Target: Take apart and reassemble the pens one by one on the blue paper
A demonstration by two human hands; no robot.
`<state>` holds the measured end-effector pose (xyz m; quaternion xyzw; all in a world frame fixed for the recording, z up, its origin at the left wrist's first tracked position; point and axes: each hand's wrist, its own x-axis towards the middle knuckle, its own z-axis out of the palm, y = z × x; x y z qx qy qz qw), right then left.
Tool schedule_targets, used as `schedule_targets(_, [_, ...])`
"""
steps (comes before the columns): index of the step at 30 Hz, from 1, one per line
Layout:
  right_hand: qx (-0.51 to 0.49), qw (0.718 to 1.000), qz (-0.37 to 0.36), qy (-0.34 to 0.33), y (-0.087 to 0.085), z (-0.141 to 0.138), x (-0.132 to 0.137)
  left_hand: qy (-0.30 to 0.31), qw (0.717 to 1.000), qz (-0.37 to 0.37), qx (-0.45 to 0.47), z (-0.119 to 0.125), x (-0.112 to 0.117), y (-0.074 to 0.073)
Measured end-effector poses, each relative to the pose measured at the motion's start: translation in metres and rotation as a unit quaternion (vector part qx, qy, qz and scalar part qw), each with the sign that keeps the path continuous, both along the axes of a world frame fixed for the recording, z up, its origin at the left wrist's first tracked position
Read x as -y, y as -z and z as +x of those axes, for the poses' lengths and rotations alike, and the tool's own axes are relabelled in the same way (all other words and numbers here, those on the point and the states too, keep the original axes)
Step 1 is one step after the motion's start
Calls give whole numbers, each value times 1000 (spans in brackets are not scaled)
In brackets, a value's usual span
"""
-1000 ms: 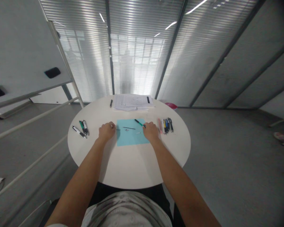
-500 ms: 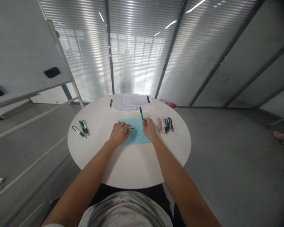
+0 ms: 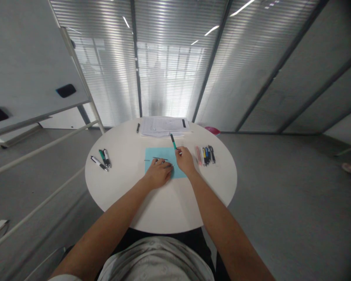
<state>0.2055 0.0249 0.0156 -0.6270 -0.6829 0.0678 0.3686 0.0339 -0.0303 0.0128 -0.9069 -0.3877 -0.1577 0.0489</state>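
My right hand (image 3: pixel 185 160) is closed round a green and black pen barrel (image 3: pixel 173 141), held upright and tilted over the right side of a light blue sheet (image 3: pixel 152 152). On the sheet rests my left hand (image 3: pixel 159 173), its fingers curled and thumb and fingertips together at a small pale piece (image 3: pixel 172 165), mostly hidden by them. Just beyond its knuckles lies a thin dark pen refill (image 3: pixel 160 158). A short grey piece (image 3: pixel 146 160), too small to name, is at the sheet's left edge.
Several pens (image 3: pixel 206 155) lie in a row to the right on the round white table (image 3: pixel 166 207). More pens (image 3: pixel 101 160) are at the left. Printed papers (image 3: pixel 163 127) and a dark pen (image 3: pixel 138 128) lie at the back. A whiteboard stand (image 3: pixel 87 93) is at the left.
My left hand has moved right and nearer to me, over the small pale piece, leaving the refill and short grey piece in view. The pen barrel in my right hand has tilted slightly left.
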Motion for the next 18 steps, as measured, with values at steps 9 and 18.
schedule_targets(9, [13, 1000, -1, 1, 2, 0, -2, 1, 1000, -12, 11, 1, -5, 0])
schedule_targets(18, [20, 1000, -6, -1, 3, -1, 0, -15, 1000, -10, 11, 2, -5, -3])
